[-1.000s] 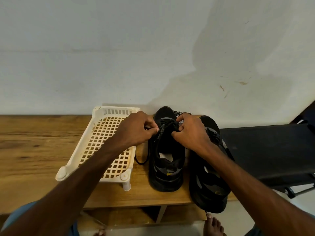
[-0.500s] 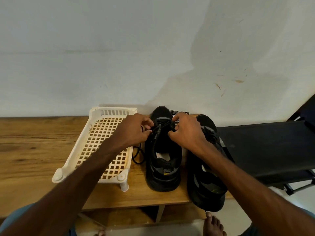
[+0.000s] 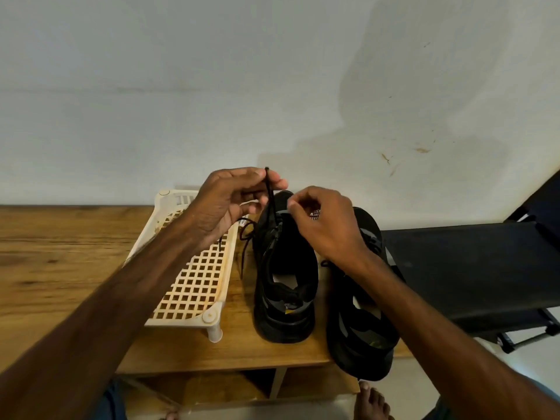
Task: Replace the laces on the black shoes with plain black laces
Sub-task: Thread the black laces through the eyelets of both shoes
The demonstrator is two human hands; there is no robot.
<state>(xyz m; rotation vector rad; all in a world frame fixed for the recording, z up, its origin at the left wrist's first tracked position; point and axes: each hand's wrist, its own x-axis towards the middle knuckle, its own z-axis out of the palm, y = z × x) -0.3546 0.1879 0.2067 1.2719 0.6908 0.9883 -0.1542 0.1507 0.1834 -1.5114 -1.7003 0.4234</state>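
Black shoes, two, the left shoe (image 3: pixel 285 298) and the right shoe (image 3: pixel 360 344), stand at the desk's (image 3: pixel 60 253) front right corner beside one white rack (image 3: pixel 194 286). Your left hand (image 3: pixel 230 201) pinches one black lace (image 3: pixel 270 198), now lifted higher above the left shoe than before. Your right hand (image 3: pixel 327 225) curls at the tongue; I cannot tell what it grips.

left hand (image 3: pixel 230 201) pinching black lace (image 3: pixel 270 195) (raised), right hand (image 3: pixel 324 225) over shoe (image 3: pixel 285 277)

**Desk:** Where do the black shoes stand?

**Photographer:** Side by side, heels toward the wearer. The first shoe (image 3: pixel 285 286) is below and between the hands, and the second shoe (image 3: pixel 360 322) is under the right hand (image 3: pixel 327 225).

**Desk:** And the laces?

**Photographer:** A black lace (image 3: pixel 270 195) runs taut from the first shoe up into the left hand (image 3: pixel 233 204), which pinches it. A speckled lace (image 3: pixel 315 214) shows in the right hand's curled fingers.
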